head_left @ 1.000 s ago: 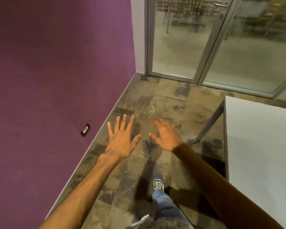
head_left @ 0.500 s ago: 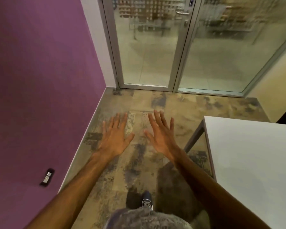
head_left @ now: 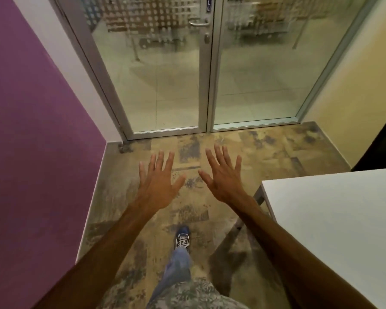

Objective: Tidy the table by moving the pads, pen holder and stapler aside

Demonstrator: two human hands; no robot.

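Seemingly the approach step: a shoe (head_left: 182,238) is pointing ahead, the left hand (head_left: 158,188) and right hand (head_left: 224,181) are hovering spread, holding nothing, beside the worktop (head_left: 332,219) corner. Pads, pen holder and stapler aren't showing; next probably means finding them along the worktop.

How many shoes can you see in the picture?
1. A blue shoe with white laces is on the floor, lower than the left hand and right hand, about midway between them. The other shoe may be hidden below the picture's edge.

L hand (head_left: 158,186) out, fingers spread | R hand (head_left: 224,179) same, holding nothing
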